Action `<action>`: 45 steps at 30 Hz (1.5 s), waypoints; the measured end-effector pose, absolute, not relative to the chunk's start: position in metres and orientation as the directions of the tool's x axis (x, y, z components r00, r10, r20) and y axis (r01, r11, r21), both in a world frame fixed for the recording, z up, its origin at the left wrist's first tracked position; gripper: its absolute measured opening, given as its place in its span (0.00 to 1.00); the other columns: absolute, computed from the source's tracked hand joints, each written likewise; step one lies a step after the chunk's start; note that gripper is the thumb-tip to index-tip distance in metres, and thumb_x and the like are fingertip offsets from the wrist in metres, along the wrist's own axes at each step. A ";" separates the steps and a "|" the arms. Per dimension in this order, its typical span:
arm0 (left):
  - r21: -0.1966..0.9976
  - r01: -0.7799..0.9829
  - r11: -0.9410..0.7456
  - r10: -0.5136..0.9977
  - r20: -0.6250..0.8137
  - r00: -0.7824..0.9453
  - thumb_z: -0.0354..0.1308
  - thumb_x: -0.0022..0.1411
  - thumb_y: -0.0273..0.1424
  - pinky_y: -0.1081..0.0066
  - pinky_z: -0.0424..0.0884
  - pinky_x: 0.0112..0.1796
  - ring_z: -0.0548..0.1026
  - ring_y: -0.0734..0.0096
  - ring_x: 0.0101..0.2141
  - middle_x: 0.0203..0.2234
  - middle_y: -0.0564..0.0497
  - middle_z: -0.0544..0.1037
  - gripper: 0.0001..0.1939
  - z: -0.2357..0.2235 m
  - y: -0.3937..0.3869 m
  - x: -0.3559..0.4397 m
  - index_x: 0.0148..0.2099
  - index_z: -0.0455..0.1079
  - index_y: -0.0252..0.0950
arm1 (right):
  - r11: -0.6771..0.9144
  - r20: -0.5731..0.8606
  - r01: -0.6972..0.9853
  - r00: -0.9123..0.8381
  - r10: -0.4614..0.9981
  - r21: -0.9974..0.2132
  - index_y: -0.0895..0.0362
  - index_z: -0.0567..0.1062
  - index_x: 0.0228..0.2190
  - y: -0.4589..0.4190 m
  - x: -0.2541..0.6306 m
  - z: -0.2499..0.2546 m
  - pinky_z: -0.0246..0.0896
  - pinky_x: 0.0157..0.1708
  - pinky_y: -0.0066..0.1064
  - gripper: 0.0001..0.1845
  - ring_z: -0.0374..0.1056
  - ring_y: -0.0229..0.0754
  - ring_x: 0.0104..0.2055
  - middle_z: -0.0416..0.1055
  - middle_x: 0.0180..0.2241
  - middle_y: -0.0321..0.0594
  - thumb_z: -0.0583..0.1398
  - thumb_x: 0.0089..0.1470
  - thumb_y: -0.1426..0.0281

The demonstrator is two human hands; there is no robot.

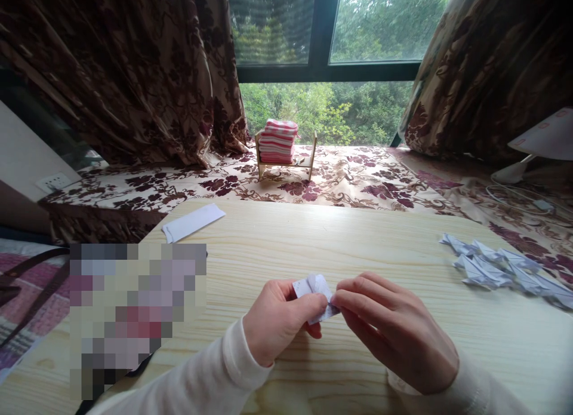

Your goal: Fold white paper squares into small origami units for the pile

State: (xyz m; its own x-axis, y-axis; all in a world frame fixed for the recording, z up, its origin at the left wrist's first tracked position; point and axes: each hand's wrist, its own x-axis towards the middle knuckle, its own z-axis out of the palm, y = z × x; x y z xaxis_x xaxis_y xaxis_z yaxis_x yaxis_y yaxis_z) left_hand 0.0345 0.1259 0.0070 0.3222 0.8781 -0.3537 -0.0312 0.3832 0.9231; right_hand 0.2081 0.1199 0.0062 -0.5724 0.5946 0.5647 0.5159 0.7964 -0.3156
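Both hands meet over the near middle of a light wooden table (313,242). My left hand (277,319) pinches a small folded white paper piece (314,288) between thumb and fingers. My right hand (394,331) holds the same piece from the right, fingertips pressed together on its edge. The paper sits just above the tabletop, partly hidden by my fingers. Both wrists wear cream sleeves.
Several folded white paper figures (496,269) lie at the table's right edge. A flat white paper strip (192,222) rests at the far left. A blurred patch covers the near left. Beyond, a small wooden rack with striped cloths (280,143) stands on a floral sill.
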 end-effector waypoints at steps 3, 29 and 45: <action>0.927 -0.029 0.373 0.882 -0.345 0.322 0.59 0.46 0.38 0.72 0.66 0.24 0.66 0.75 0.19 0.16 0.53 0.68 0.14 0.007 0.125 0.034 0.22 0.68 0.31 | 0.802 0.569 0.510 -0.577 0.587 -0.310 0.55 0.71 0.36 0.120 0.209 0.005 0.60 0.27 0.30 0.11 0.65 0.39 0.29 0.73 0.30 0.41 0.53 0.56 0.80; 0.974 0.058 0.219 0.942 -0.226 0.247 0.57 0.51 0.32 0.74 0.54 0.24 0.57 0.77 0.23 0.18 0.56 0.61 0.09 0.008 0.119 0.037 0.24 0.67 0.31 | 0.415 0.295 0.423 -0.322 0.900 -0.806 0.57 0.68 0.26 0.117 0.198 -0.006 0.59 0.25 0.29 0.11 0.62 0.37 0.26 0.65 0.24 0.37 0.52 0.59 0.68; 0.915 -0.101 0.390 0.901 -0.357 0.247 0.61 0.44 0.36 0.76 0.60 0.21 0.65 0.76 0.22 0.19 0.53 0.70 0.12 0.008 0.131 0.031 0.28 0.71 0.31 | 0.597 0.525 0.463 -0.289 0.801 -0.655 0.56 0.67 0.40 0.117 0.198 -0.001 0.62 0.33 0.29 0.08 0.64 0.37 0.32 0.66 0.32 0.39 0.53 0.58 0.75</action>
